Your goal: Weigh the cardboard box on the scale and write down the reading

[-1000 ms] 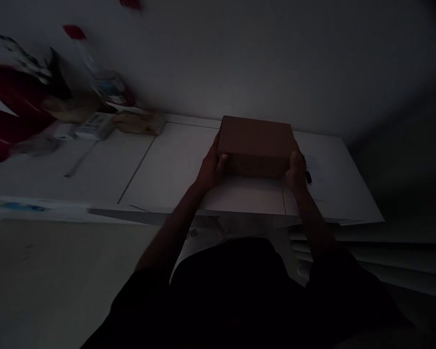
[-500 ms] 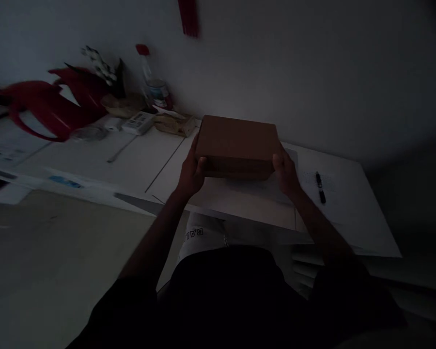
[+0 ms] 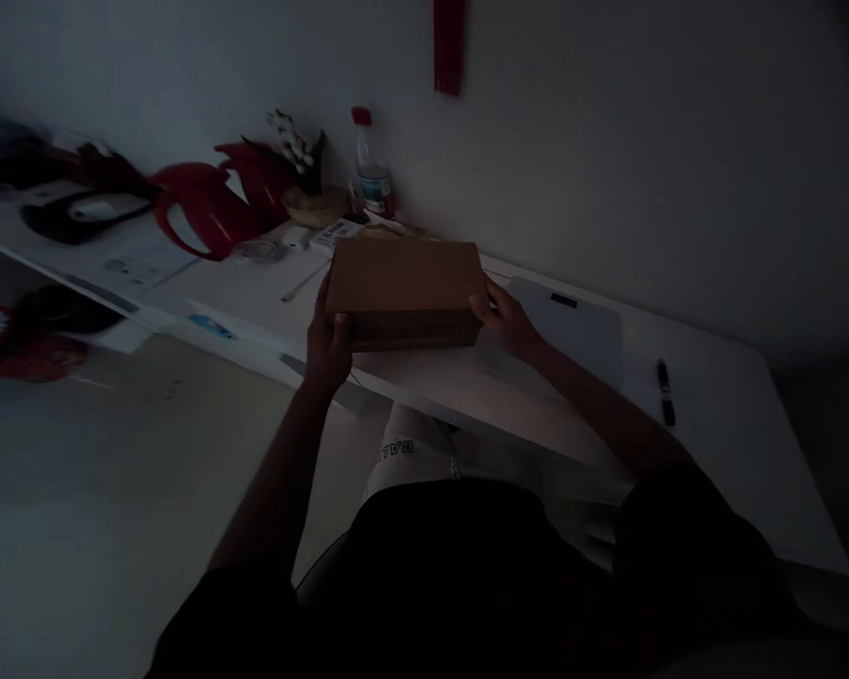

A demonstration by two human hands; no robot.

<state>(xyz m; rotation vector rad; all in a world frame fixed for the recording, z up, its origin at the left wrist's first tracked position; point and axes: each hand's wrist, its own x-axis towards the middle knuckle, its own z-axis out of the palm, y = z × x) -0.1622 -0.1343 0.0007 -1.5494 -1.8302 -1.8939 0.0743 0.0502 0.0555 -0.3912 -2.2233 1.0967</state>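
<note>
A closed brown cardboard box [image 3: 405, 288] is held a little above the white desk [image 3: 707, 443] in dim light. My left hand [image 3: 327, 344] grips its left end, thumb on the near face. My right hand [image 3: 507, 321] grips its right end. Both arms reach out from my dark sleeves over the desk's near edge. Just right of the box lies a flat white pad [image 3: 573, 325].
A black pen [image 3: 665, 391] lies on the desk to the right. At the back left stand a red-capped bottle [image 3: 373, 174], a red jug [image 3: 202, 212], a small plant, a bowl and papers. A red strip [image 3: 448, 42] hangs on the wall. Pale floor lies left.
Held by both hands, the box has moved left along the desk, uncovering the white pad. The view has swung left, bringing more of the cluttered back-left desk into sight.
</note>
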